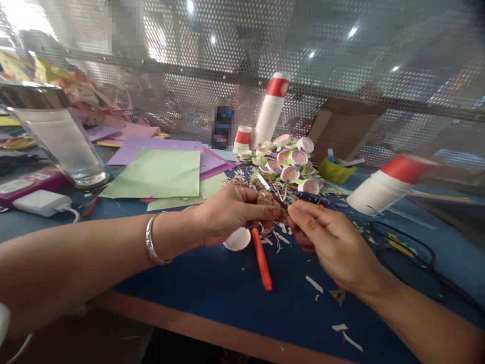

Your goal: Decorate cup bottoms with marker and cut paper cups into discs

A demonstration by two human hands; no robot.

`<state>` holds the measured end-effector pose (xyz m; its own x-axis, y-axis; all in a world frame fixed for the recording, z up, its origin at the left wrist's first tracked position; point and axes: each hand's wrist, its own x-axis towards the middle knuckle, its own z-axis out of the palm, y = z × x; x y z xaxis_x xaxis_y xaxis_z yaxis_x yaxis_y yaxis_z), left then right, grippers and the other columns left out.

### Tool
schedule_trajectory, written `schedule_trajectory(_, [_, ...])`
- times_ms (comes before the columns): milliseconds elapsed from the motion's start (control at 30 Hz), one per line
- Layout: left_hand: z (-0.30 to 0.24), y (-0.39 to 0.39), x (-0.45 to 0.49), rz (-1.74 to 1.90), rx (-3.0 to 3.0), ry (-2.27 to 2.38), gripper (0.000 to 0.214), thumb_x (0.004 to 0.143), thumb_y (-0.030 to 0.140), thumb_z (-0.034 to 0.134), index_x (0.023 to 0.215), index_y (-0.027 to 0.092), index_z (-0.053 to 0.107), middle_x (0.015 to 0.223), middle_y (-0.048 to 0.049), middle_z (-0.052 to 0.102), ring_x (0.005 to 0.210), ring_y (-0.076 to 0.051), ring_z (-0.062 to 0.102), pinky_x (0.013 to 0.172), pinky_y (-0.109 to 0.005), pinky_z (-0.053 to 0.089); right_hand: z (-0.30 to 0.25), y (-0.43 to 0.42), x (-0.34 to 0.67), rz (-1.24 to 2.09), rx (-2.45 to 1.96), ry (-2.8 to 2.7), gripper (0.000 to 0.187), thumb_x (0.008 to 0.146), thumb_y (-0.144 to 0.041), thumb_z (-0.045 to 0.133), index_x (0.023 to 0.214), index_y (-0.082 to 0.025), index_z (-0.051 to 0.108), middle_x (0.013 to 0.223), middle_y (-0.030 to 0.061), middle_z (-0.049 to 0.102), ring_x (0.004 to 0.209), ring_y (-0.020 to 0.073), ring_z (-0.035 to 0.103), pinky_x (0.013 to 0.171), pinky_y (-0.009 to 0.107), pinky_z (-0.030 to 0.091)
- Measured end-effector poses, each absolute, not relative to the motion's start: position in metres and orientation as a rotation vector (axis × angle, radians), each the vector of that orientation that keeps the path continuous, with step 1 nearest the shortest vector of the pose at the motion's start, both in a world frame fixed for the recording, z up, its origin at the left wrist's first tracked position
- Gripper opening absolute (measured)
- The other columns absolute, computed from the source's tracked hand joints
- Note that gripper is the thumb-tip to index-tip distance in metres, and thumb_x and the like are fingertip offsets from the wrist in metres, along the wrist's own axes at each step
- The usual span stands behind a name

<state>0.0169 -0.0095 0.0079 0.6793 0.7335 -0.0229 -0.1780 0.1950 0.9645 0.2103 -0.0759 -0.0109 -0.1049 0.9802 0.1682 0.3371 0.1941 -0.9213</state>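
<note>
My left hand (pixel 242 207), with a silver bangle at the wrist, pinches a small brown piece of cardboard (pixel 268 201) above the blue table. Fingertips nearly meeting it, my right hand (pixel 326 235) is closed around something dark and thin, mostly hidden by the fingers. Below them an orange-red marker (pixel 262 260) lies on the table. Beside it, partly under my left hand, is a shallow white paper cup base (pixel 238 239). Paper scraps (pixel 280 240) are scattered beneath both hands.
Cut cup bases (pixel 291 164) are heaped behind the hands, near a tall cup stack (pixel 271 108). Another cup stack (pixel 390 184) leans at right, by a black cable (pixel 417 268). Coloured paper (pixel 162 172) and a glass of water (pixel 64 136) are at left.
</note>
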Motion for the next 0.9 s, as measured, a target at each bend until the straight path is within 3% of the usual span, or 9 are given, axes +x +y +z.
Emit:
schedule_trajectory(267, [0.009,-0.006,0.017,0.751,1.343,0.535,0.011,0.076,0.013,0.076,0.067,0.014,0.071,0.066,0.0023,0.065,0.063,-0.007,0.053,0.064,-0.021,0.039,-0.012,-0.070,0.213,0.967,-1.218,-1.431,0.040,0.094,-0.061,0.057,0.083,-0.023,0.055,0.059,-0.0076,0.027,0.051,0.0095,0.023,0.045,0.027,0.018])
schedule_trajectory(500, [0.005,-0.011,0.018,0.600,1.445,0.555,0.008,0.074,0.014,0.078,0.072,0.012,0.070,0.071,0.0008,0.066,0.069,-0.009,0.058,0.070,-0.023,0.044,-0.006,-0.073,0.203,0.926,-1.217,-1.518,0.033,0.088,-0.053,0.070,0.092,-0.021,0.063,0.060,-0.0077,0.040,0.047,0.0077,0.026,0.041,0.026,0.017])
schedule_trajectory(733, [0.006,-0.013,0.016,0.673,1.460,0.540,0.023,0.079,0.032,0.078,0.074,0.013,0.067,0.069,0.0022,0.061,0.065,-0.008,0.054,0.061,-0.021,0.042,-0.008,-0.073,0.207,0.916,-1.189,-1.506,0.027,0.091,-0.048,0.068,0.094,-0.022,0.062,0.057,-0.0088,0.035,0.046,0.0083,0.022,0.042,0.028,0.015])
schedule_trajectory(900, [0.010,-0.013,0.015,0.698,1.422,0.578,0.011,0.084,0.024,0.072,0.080,0.014,0.069,0.073,-0.0005,0.067,0.067,-0.010,0.061,0.058,-0.020,0.044,-0.009,-0.074,0.211,0.984,-1.150,-1.489,0.036,0.096,-0.058,0.057,0.083,-0.024,0.057,0.059,-0.0066,0.028,0.050,0.0104,0.022,0.045,0.030,0.015])
